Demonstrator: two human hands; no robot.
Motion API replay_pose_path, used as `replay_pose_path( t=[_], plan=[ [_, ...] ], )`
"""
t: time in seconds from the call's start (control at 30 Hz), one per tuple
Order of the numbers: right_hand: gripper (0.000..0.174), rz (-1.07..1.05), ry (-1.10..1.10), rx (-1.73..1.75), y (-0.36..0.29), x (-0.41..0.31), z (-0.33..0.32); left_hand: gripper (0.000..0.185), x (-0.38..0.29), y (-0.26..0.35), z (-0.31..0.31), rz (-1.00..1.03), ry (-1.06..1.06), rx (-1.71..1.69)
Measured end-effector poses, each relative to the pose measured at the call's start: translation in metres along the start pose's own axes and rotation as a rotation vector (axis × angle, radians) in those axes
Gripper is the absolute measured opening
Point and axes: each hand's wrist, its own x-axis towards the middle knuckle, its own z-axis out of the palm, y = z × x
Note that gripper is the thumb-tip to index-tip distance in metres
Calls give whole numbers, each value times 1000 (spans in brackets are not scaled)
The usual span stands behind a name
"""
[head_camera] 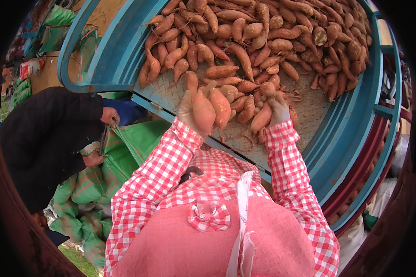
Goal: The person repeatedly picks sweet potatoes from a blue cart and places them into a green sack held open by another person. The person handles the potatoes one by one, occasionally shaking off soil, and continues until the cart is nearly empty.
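Palm up, my left hand [186, 111] cradles two plump sweet potatoes, one nearer the wrist [204, 111] and one beside it [220, 107]. Its fingertips are partly hidden behind them. My right hand [278, 108] is closed around another sweet potato [262, 119], low over the metal bed. Between my hands lie several loose sweet potatoes [247, 110]. Just beyond, a large heap of sweet potatoes [244, 59] covers the far part of the blue truck bed [239, 138], whose floor is patterned metal plate.
On my left, a person in dark clothing [48, 138] holds a green woven sack [138, 136] by its rim. Filled green sacks [90, 187] lie below. The bed's blue side rails [64, 59] rise at the left and right [388, 110]. White sacks [381, 200] lie beyond the right side.
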Motion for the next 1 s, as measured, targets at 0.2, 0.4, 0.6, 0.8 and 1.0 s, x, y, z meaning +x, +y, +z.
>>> replay_pose_path(
  t=[0.2,0.4,0.6,0.8,1.0],
  plan=[
    [87,138,-381,-473,27,-18,34,58,5,-23,5,233,348,248],
    [98,111,-637,-192,58,-50,35,52,-30,-22,10,290,142,1510],
    [81,259,-448,124,86,-80,-10,70,-47,-27,-3,50,131,1027],
    [77,-38,-463,313,110,-101,-22,57,-57,-31,4,43,39,1383],
    [82,-106,-404,318,106,-146,-30,45,-58,-55,2,-238,96,1208]
  ],
)
